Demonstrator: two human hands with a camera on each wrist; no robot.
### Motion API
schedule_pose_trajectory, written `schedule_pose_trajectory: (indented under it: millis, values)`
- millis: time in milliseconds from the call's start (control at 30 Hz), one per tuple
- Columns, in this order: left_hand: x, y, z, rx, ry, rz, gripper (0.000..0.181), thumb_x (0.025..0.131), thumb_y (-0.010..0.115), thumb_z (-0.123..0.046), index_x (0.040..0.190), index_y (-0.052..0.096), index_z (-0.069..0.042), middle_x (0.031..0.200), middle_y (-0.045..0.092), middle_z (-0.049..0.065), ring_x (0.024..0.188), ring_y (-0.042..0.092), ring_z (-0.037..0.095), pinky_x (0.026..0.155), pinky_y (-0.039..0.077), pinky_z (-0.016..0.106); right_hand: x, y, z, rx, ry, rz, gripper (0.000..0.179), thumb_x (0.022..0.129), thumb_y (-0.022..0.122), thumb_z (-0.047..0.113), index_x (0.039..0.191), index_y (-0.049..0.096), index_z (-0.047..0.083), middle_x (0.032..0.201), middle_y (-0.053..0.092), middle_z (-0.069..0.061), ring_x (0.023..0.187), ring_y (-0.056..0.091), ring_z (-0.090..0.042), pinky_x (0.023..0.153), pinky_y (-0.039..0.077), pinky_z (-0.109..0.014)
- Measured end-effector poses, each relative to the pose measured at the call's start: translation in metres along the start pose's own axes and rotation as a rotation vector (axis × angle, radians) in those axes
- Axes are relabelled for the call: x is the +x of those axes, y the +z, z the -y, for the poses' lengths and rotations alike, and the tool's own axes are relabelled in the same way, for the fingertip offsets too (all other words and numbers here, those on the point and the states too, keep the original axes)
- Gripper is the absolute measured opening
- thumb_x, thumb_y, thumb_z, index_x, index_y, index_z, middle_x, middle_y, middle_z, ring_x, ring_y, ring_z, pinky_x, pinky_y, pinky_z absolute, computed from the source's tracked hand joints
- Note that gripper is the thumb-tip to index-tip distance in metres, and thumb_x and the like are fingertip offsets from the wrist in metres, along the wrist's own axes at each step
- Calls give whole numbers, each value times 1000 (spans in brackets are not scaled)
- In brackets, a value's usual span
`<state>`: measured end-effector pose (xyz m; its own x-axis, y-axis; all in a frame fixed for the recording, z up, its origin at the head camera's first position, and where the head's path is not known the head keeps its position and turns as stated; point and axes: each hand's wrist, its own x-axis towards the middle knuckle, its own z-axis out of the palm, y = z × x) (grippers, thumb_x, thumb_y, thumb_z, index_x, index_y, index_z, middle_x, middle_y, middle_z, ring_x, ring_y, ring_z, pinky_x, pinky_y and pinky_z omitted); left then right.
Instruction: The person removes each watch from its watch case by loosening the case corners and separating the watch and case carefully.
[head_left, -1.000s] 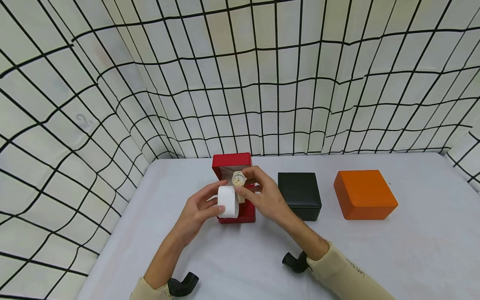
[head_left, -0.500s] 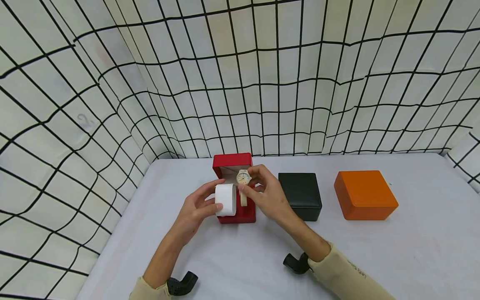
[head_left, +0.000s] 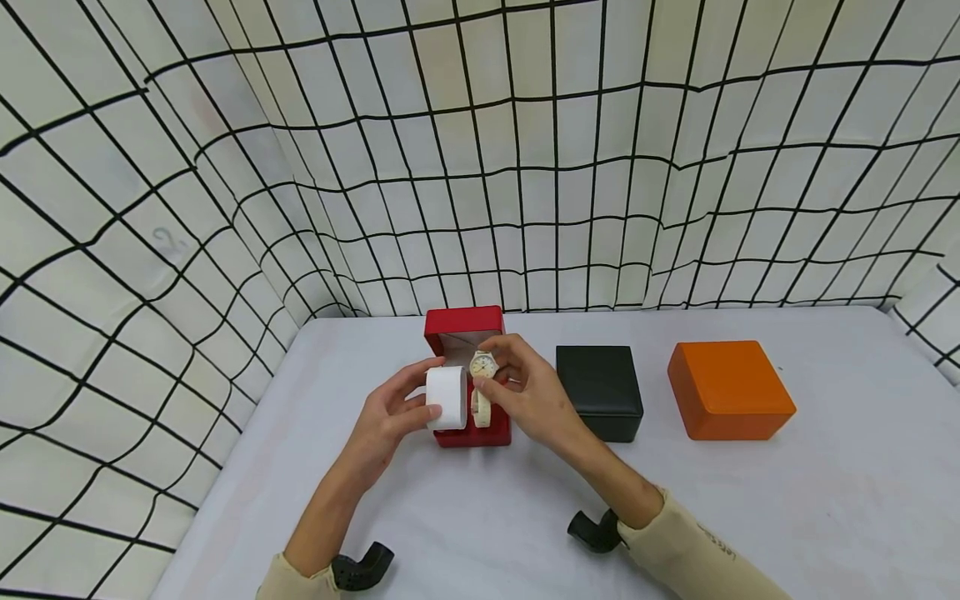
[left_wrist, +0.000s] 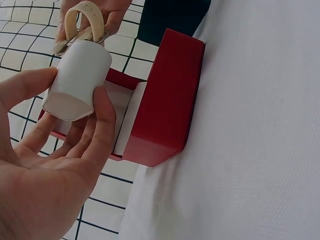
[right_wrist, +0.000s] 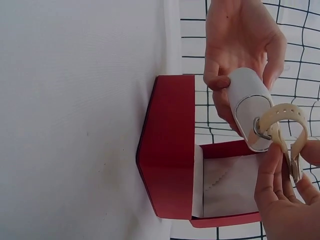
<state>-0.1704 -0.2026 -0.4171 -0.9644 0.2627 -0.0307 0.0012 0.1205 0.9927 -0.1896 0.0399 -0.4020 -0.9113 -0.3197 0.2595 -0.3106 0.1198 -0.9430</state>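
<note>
A white watch cushion (head_left: 446,398) is gripped between the thumb and fingers of my left hand (head_left: 390,421). My right hand (head_left: 536,387) pinches a cream-strapped wristwatch (head_left: 483,365) by its case, with the round dial facing up in the head view. The strap (right_wrist: 286,114) is looped, and its buckle hangs beside the end of the cushion. In the head view watch and cushion are side by side, the watch off the cushion. Both are above an open red watch box (head_left: 463,320) with a pale lining, whose lid stands up at the back.
To the right of the red box stands a dark green box (head_left: 598,383) with its lid down. Farther right sits a closed orange box (head_left: 731,390). White cloth (head_left: 480,517) covers the table, and a black-lined white wall (head_left: 555,183) rises behind it.
My left hand has drawn the cushion slightly left, away from the watch. My right hand moved the watch a little right, then slightly back and down, and more of its strap shows.
</note>
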Motion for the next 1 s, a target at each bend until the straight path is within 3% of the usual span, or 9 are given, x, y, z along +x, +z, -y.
schedule_pose_trajectory:
  millis: [167, 433, 733, 1000]
  values:
    - [0, -1, 1, 5, -7, -6, 62, 97, 66, -14, 156, 46, -22, 155, 48, 8, 122, 63, 17, 93, 58, 28, -2, 0, 3, 33, 61, 1, 44, 97, 70, 8, 139, 56, 11, 117, 66, -14, 96, 63, -22, 80, 56, -23]
    - [0, -2, 1, 17, -6, -11, 64, 98, 66, -15, 158, 44, -24, 157, 46, 8, 124, 62, 17, 95, 57, 26, -7, 2, 4, 37, 136, -1, 38, 98, 70, 8, 133, 59, 16, 118, 63, -10, 90, 64, -18, 80, 62, -39]
    - [1, -4, 3, 36, 2, -32, 64, 99, 66, -17, 158, 44, -25, 151, 50, 10, 124, 62, 21, 95, 58, 27, -13, 2, 5, 58, 178, 14, 36, 96, 72, 9, 129, 61, 19, 116, 60, -9, 88, 68, -20, 74, 59, -35]
    - [1, -4, 2, 32, -9, -37, 64, 99, 66, -16, 158, 44, -25, 150, 51, 11, 121, 63, 18, 94, 58, 26, -18, 6, 3, 52, 204, 73, 37, 96, 75, 11, 129, 61, 19, 116, 61, -10, 83, 68, -19, 65, 54, -24]
